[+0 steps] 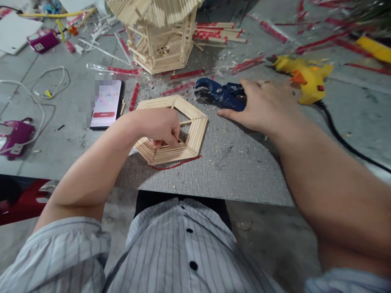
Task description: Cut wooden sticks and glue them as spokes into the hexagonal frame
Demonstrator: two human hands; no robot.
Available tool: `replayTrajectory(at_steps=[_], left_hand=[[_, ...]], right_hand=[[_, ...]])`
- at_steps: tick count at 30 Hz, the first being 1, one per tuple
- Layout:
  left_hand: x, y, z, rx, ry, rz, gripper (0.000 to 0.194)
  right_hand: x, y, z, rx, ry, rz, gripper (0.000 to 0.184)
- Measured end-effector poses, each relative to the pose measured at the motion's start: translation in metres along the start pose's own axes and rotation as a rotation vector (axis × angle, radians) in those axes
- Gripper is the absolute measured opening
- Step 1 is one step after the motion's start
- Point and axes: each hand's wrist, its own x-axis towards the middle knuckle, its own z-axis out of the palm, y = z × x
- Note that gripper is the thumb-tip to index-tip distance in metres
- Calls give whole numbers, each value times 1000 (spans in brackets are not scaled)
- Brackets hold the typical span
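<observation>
A flat hexagonal frame of thin wooden sticks [199, 132] lies near the table's front edge, with sticks running inward from its corners. My left hand [161, 127] is closed over its middle, fingertips down at the inner edge. What those fingers pinch, if anything, is hidden. To the right, my right hand [265, 101] is wrapped over the handle end of blue hand cutters [218, 92], thumb along the near side. The cutters lie on the table, their curved jaws pointing left toward the frame. A thin red strip [180, 165] lies along the frame's front side.
Behind the frame stands a stick-built pavilion [159, 51]. A phone [106, 103] lies at left, and a yellow glue gun [305, 77] with a black cable is beyond my right hand. Sticks [220, 32], red wrappers, purple devices [18, 136] and a white cable are scattered around.
</observation>
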Motion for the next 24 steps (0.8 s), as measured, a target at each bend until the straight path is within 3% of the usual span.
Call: replayTrajectory(at_steps=[9, 15, 24], left_hand=[[1, -4, 0, 13, -15, 26, 14], [0, -5, -2, 31, -32, 75, 16], [-1, -3, -2, 74, -13, 39, 15]], right_hand=[[-1, 2, 3, 55, 46, -18, 83], [0, 1, 2, 79, 7, 4, 83], [-3, 0, 2, 60, 26, -2, 75]])
